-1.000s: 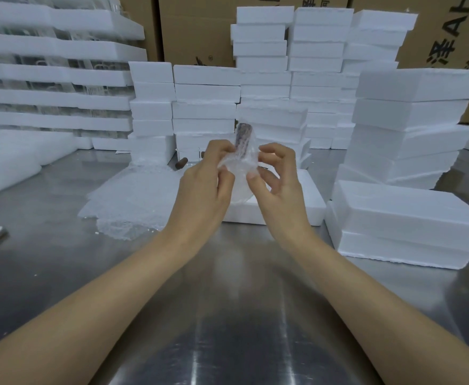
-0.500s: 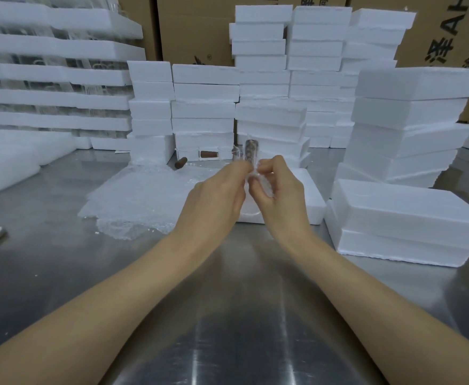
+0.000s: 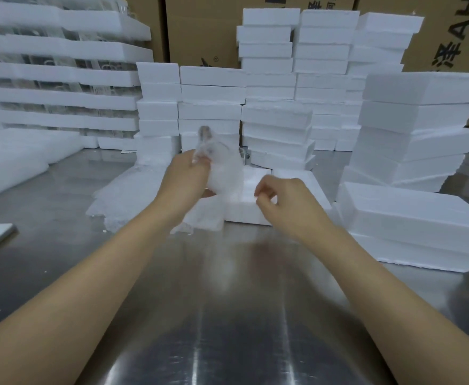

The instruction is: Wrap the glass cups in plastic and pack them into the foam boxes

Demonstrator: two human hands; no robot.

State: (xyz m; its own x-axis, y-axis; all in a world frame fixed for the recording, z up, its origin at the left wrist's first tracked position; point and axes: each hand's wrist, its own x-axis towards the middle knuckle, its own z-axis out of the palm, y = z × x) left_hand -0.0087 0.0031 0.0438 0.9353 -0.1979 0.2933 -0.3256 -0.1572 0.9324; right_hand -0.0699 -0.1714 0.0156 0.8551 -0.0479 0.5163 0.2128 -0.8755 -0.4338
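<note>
Left hand: I am gripping the wrapped cup in my left hand, with fingers and thumb curling round its upper part. The grip is narrow and full.
Right hand: my right hand is hovering apart from the bundle, at about 4 o'clock from it, with the fingers curling in toward the thumb. Blur is hiding whether they are pinching a scrap of plastic or nothing, so I cannot tell.
Cup's place: I am holding it in the air over the table, in front of the foam box.
Long axis: it is tilting from 11 o'clock, where a darker end is poking out, down to 5 o'clock, where the loose film is bulging.
Key relation: the box is lying at 5 o'clock from my left grip, just beyond both hands. My right hand is the nearer one, showing over the box's front edge.
Coming move: I am judging that the bundle needs lowering toward 5 o'clock. The box's hollow is not reading clearly from here.
Materials: the film is looking cloudy, crinkled and soft. The foam is showing matte white, blocky, and ragged at its edges. The table is gleaming like brushed steel.
Around: plastic sheets are lying at 9 o'clock from my left hand. Foam stacks are standing from 12 to 3 o'clock, with cardboard cartons behind.
</note>
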